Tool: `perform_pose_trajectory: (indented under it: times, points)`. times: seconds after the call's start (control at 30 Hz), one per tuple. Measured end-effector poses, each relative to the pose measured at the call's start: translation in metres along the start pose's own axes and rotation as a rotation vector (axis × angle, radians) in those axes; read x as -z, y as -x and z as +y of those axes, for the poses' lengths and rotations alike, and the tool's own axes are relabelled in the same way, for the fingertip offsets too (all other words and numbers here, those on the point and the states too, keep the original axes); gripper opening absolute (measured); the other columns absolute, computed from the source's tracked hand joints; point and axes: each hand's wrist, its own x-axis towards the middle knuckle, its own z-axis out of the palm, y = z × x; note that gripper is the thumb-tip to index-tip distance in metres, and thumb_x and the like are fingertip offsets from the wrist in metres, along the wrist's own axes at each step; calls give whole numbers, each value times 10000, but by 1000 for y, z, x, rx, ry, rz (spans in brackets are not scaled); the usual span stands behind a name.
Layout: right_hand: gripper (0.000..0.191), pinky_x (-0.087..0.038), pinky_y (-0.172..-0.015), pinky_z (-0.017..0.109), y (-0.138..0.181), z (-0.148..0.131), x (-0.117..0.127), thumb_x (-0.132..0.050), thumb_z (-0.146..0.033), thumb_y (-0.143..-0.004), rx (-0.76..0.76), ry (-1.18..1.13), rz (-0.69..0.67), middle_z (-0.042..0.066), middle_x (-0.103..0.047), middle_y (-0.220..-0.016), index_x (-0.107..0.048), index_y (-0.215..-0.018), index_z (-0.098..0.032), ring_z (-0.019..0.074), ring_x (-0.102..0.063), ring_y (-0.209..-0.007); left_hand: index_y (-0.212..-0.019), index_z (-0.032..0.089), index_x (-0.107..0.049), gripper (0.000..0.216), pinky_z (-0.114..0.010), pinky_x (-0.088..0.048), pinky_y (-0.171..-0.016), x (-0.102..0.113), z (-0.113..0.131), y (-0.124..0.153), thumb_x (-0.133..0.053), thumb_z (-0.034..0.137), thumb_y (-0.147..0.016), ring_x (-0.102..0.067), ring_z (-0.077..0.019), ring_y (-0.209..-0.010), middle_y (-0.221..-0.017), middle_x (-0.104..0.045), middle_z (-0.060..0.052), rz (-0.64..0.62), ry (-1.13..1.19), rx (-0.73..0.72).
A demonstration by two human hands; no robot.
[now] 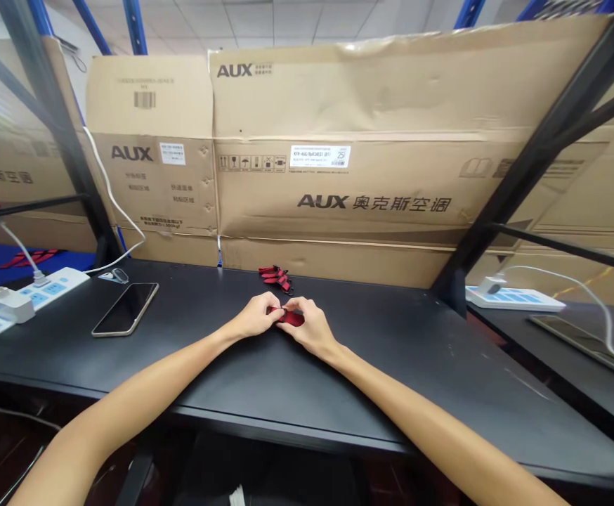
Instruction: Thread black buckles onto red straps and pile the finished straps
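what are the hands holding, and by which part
A small red piece, pinched between both hands: the left hand grips its left end, the right hand its right end. Its exact kind is too small to tell.

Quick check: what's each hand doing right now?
Left hand: closed, pinching the red strap piece.
Right hand: closed on the same red strap piece.

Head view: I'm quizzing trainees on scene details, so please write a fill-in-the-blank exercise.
1. The left hand and right hand together pinch a small ___ strap.
2. The phone lies on the table, to the ___ of the hands.
3. The boxes read ___.
Missing: red; left; AUX.
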Motion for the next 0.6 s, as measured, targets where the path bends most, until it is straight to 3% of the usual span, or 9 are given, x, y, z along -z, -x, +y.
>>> perform_pose_trajectory:
  times: [0.17, 0.27, 0.4, 0.6]
  points:
    - [341, -441, -853, 379, -6, -1, 6, -675, -401, -724, 3, -143, 15, 61, -608, -1011, -548, -986, -225, 221, -566, -928, -734, 147, -600, 234, -254, -435, -681, 11, 1, -4, -529, 357, -809, -524, -123, -698, -809, -574, -21, -17, 88, -1]
    - [232, -462, -788, 335, -9, 1, 8, -584, -433, -806, -15, -193, 27, 63, -572, -978, -570, -891, -218, 187, -557, -852, -733, 141, -600, 278, -233, -434, -616, 16, 2, -4, -518, 391, -822, -510, -102, -643, -826, -562, -26, 0, 130, 0]
    - [307, -463, -698, 300, -10, 12, 4, -486, -476, -858, -77, -231, -85, 51, -536, -953, -597, -763, -206, 157, -535, -777, -737, 139, -582, 313, -216, -430, -545, 14, 2, -2, -526, 436, -819, -484, -62, -555, -862, -536, -18, -47, 203, -6]
    - [301, -448, -783, 302, -11, 24, 1, -506, -482, -844, -86, -285, -176, 30, -533, -917, -613, -780, -208, 155, -532, -826, -735, 137, -568, 320, -211, -429, -532, 13, 3, -1, -555, 450, -802, -480, -57, -558, -853, -509, -8, -87, 234, -22]
